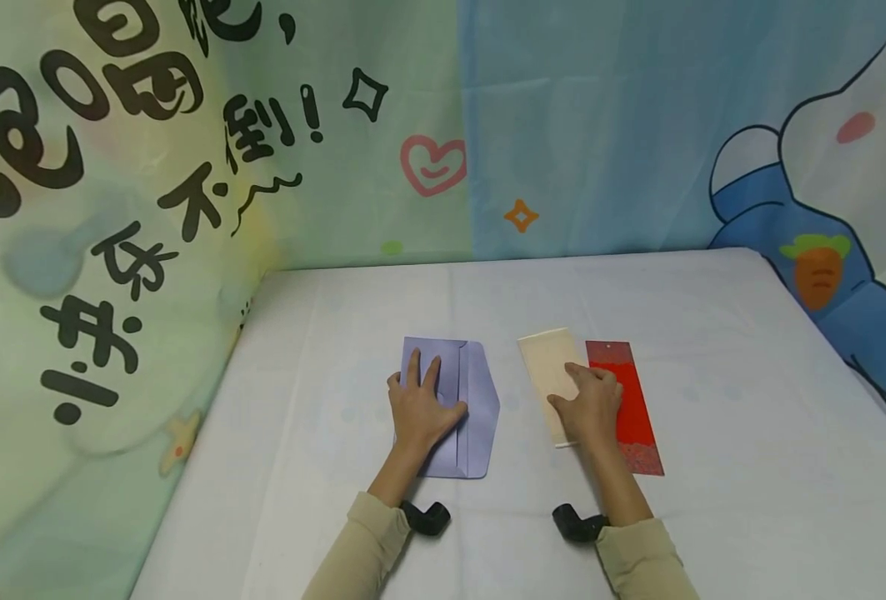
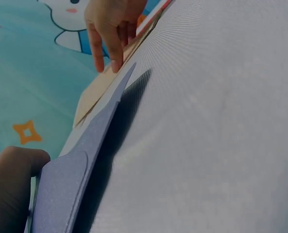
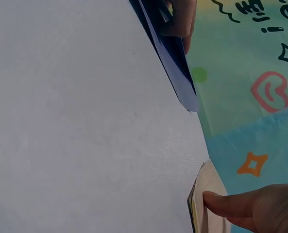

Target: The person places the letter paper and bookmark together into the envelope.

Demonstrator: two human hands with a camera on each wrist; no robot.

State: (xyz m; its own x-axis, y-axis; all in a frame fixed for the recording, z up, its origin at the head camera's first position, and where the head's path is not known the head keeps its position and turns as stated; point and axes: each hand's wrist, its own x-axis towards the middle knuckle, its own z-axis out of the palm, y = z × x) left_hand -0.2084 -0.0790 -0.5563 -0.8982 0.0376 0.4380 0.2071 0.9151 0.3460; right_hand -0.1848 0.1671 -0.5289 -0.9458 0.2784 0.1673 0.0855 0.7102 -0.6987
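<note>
In the head view a lavender envelope (image 1: 478,417) lies on the table, its pointed flap to the right. My left hand (image 1: 422,412) rests on it with fingers spread. The left wrist view shows the envelope (image 2: 61,187) edge-on, its flap raised off the cloth. A cream paper packet (image 1: 548,354) lies tilted to the right of it. My right hand (image 1: 591,407) touches its top with thumb and fingertips. Layered edges of the packet (image 3: 212,179) show in the right wrist view, under the thumb. Partly behind that hand is a red envelope (image 1: 633,404).
White cloth covers the table (image 1: 322,417). A printed curtain (image 1: 608,125) hangs along the back and left sides, and a cartoon animal (image 1: 863,192) is printed at the right. Black wrist mounts (image 1: 429,518) sit at both cuffs.
</note>
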